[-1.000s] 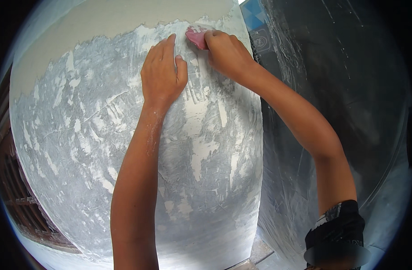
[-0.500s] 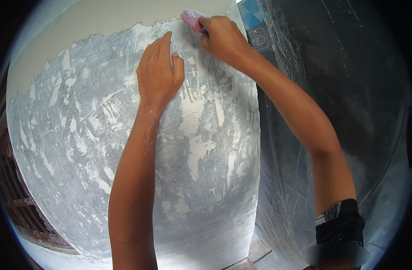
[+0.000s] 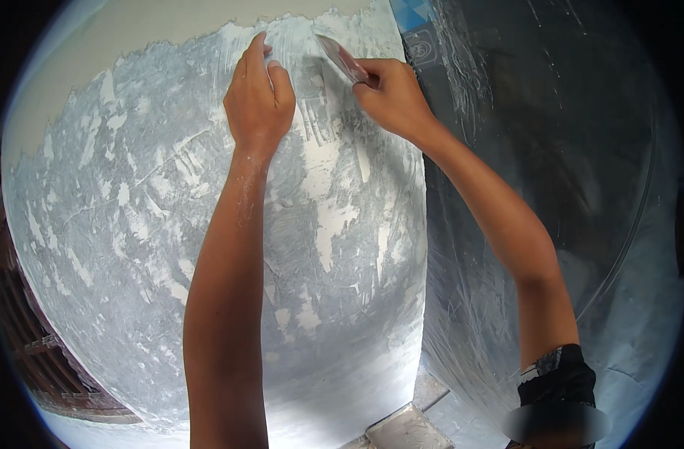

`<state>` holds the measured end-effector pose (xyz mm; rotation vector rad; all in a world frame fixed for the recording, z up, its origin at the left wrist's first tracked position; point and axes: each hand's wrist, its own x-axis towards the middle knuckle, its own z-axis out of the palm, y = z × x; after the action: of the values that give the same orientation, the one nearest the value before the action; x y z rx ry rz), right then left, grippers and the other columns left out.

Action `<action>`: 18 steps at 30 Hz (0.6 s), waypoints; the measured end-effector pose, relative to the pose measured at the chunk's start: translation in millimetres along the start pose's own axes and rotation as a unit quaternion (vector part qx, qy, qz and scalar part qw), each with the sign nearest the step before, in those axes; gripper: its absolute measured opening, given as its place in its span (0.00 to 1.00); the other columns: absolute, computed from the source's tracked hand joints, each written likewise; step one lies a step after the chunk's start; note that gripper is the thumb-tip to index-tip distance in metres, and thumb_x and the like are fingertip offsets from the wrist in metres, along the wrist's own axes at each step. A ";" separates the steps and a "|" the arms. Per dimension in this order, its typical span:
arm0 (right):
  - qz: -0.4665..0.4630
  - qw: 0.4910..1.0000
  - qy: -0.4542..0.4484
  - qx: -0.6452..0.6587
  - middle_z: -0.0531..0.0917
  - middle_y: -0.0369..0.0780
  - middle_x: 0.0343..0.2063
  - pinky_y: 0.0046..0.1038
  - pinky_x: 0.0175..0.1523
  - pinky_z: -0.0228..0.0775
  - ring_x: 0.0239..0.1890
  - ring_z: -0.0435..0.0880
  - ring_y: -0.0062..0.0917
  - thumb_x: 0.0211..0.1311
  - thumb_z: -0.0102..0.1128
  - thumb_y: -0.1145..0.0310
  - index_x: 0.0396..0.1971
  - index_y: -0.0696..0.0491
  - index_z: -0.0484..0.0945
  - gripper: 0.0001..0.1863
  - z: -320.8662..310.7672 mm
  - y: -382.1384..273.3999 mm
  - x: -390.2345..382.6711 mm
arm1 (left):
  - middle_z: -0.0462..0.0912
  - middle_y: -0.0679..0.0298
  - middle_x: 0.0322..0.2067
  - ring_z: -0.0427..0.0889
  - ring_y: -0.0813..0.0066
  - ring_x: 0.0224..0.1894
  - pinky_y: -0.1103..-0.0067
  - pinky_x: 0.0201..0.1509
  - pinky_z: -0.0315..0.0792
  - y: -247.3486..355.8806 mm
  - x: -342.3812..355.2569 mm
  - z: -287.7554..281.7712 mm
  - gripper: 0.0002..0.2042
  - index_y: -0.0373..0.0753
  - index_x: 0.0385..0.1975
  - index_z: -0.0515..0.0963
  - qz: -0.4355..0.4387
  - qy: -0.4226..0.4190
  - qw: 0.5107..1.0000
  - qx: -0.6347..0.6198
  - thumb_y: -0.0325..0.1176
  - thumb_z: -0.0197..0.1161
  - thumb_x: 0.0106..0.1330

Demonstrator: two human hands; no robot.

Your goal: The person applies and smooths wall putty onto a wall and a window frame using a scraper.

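Observation:
My right hand grips a flat scraper near the top of the wall. The scraper's pale, reddish-tinged blade is tilted and points up to the left; whether its edge touches the wall I cannot tell. To the left, my left hand is raised against the wall, fingers stretched upward and thumb apart, holding nothing. Behind both hands the wall is grey with ragged white patches. Along its top runs a band of smooth beige coating with a jagged lower edge.
Dark plastic sheeting, scuffed with white, covers the area right of the wall's edge. A blue patterned panel shows at the top. Brown slatted pieces stand at the lower left. A pale tile-like block lies at the bottom.
My right hand and the scraper have come down and slightly right, with the blade turned more edge-on. My left hand has shifted slightly up and left; the view has moved a little.

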<state>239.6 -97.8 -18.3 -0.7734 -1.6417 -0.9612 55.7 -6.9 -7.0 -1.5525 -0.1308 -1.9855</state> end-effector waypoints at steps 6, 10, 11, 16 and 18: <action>0.386 0.812 -0.100 0.427 0.81 0.39 0.25 0.24 0.25 0.66 0.21 0.72 0.16 0.63 0.60 0.75 0.29 0.60 0.81 0.05 -37.1 -32.8 -89.3 | 0.82 0.53 0.53 0.80 0.57 0.57 0.69 0.64 0.68 2.1 -11.3 -4.3 0.21 0.33 0.62 0.70 -0.048 -0.029 0.994 -0.098 0.31 0.46 0.72; 0.447 0.765 -0.106 0.453 0.81 0.37 0.26 0.24 0.26 0.66 0.21 0.70 0.15 0.68 0.59 0.73 0.29 0.57 0.81 0.07 -54.6 -60.2 -151.9 | 0.77 0.44 0.57 0.74 0.51 0.61 0.67 0.69 0.63 27.7 -63.2 -32.3 0.22 0.28 0.62 0.69 -0.194 0.011 0.960 -0.201 0.33 0.47 0.71; 0.462 0.747 -0.097 0.468 0.81 0.36 0.26 0.24 0.26 0.66 0.21 0.70 0.15 0.69 0.59 0.72 0.29 0.56 0.82 0.08 -57.7 -65.0 -169.5 | 0.79 0.49 0.55 0.76 0.56 0.60 0.68 0.68 0.64 45.1 -81.1 -44.4 0.22 0.29 0.63 0.68 -0.211 0.011 0.952 -0.221 0.32 0.45 0.72; 0.548 0.688 -0.090 0.467 0.81 0.32 0.26 0.22 0.27 0.66 0.21 0.71 0.14 0.71 0.60 0.67 0.32 0.54 0.83 0.08 -77.9 -95.1 -259.4 | 0.80 0.52 0.55 0.76 0.60 0.61 0.66 0.69 0.62 118.6 -183.1 -111.6 0.23 0.30 0.65 0.65 -0.284 -0.088 0.936 -0.190 0.33 0.41 0.74; 0.581 0.658 -0.108 0.466 0.82 0.32 0.28 0.21 0.30 0.68 0.24 0.74 0.14 0.71 0.60 0.67 0.35 0.54 0.84 0.08 -85.7 -108.8 -296.0 | 0.80 0.52 0.55 0.75 0.60 0.61 0.66 0.69 0.62 144.2 -226.7 -136.0 0.23 0.31 0.66 0.65 -0.319 -0.122 0.924 -0.171 0.34 0.40 0.75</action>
<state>261.0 -232.4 -315.3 -0.9352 -1.1484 0.8887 43.5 -92.1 -295.6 -2.1937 -0.4642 -2.3820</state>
